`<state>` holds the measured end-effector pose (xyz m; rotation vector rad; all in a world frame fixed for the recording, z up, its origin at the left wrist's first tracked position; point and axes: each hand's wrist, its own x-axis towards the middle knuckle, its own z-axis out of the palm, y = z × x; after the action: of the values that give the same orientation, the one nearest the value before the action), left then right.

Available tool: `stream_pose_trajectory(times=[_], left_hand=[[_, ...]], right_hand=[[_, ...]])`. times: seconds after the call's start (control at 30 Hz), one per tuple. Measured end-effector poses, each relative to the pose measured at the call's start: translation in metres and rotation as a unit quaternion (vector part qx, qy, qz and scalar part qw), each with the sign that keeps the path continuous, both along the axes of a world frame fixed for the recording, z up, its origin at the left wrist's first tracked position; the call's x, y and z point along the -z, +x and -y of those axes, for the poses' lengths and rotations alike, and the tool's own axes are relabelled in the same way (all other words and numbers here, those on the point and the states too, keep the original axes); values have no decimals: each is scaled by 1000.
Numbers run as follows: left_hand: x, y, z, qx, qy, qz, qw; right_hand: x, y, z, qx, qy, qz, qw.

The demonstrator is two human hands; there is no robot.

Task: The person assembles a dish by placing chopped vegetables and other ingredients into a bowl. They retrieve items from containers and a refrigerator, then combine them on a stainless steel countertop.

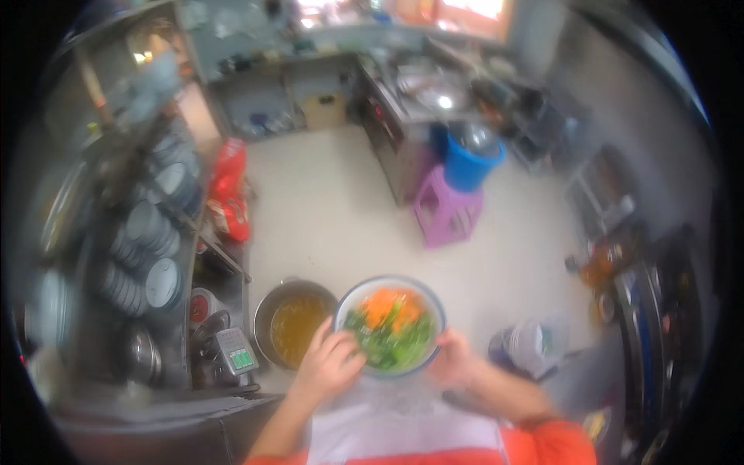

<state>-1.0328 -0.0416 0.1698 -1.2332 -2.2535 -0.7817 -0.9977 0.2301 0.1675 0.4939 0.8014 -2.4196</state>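
Between my two hands is a white bowl with a dark blue rim. Orange pieces, which look like carrot, fill its far part, and chopped green vegetables lie in the near part. My left hand grips the bowl's left side, fingers curled over the rim. On the right side my right hand holds the rim, its fingers partly hidden behind the bowl. Just left of the bowl stands a metal pot with yellowish liquid in it, partly covered by the bowl and my left hand.
A shelf on the left carries stacked plates and a digital scale. Ahead, a blue bucket sits on a purple stool beside a metal counter. Red bags stand at the shelf's end. A white bucket is at right.
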Motion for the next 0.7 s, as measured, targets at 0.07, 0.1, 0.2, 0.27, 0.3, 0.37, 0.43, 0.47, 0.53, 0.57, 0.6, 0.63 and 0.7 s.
stream_pose_trajectory(times=[0.07, 0.1, 0.2, 0.27, 0.3, 0.37, 0.43, 0.47, 0.53, 0.57, 0.6, 0.63, 0.7], left_hand=[[-4, -36, -11, 42, 0, 55, 998], [-12, -52, -27, 74, 3, 89, 993], [-37, -96, -51, 105, -25, 145, 984], [-49, -136, -59, 100, -62, 149, 982], [-55, -154, -66, 89, -82, 144, 982], [-61, -185, -101, 35, -122, 134, 983], [-70, -226, -127, 12, -180, 120, 976], [-69, -249, -138, -4, -198, 112, 974], [-69, -309, -151, -33, -222, 93, 970], [-65, -335, -148, -43, -233, 92, 967], [-62, -367, -153, -62, -241, 85, 965], [-60, -393, -152, -86, -267, 96, 955], [-59, -444, -149, -139, -310, 123, 933]], right_hand=[[9, -16, -6, 57, 9, 14, 998], [8, -14, -15, 98, 22, 13, 995], [-8, -32, -25, 161, 98, -73, 979], [-19, -57, -21, 200, 114, -100, 968], [-21, -69, -21, 219, 125, -114, 961], [-3, -103, -42, 220, 107, -127, 961], [-1, -151, -50, 216, 98, -148, 960], [7, -175, -56, 205, 87, -141, 965], [20, -244, -71, 178, 67, -148, 971], [19, -273, -70, 166, 68, -152, 972], [16, -310, -75, 148, 68, -166, 973], [13, -340, -72, 139, 69, -173, 973], [13, -405, -70, 100, 39, -142, 984]])
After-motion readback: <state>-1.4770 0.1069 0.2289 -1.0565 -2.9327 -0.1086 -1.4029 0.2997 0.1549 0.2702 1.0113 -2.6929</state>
